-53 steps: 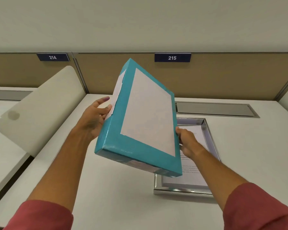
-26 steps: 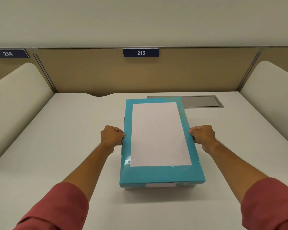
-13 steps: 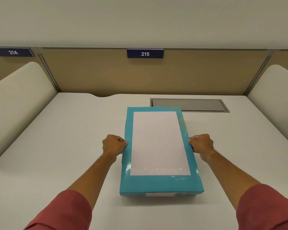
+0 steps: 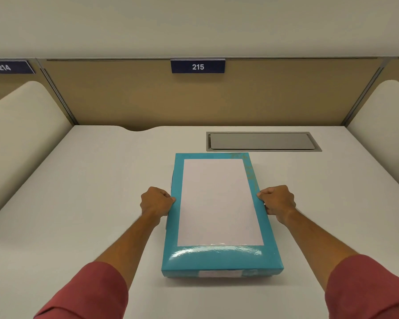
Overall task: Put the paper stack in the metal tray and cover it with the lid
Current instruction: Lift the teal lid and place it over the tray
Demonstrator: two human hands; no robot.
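A: A white desk (image 4: 67, 203) is seen, walled in by a tan partition bearing a plate (image 4: 198, 66) marked 215. Where is the lid found?

B: The teal lid (image 4: 219, 210) is laid flat near the desk's middle, toward the front edge. The tray and paper are hidden beneath it.

A: And the hands?

B: The left hand (image 4: 156, 201) and right hand (image 4: 277, 201) are curled closed against its long sides. It is judged light, stiff and glossy, best gripped at mid-sides.
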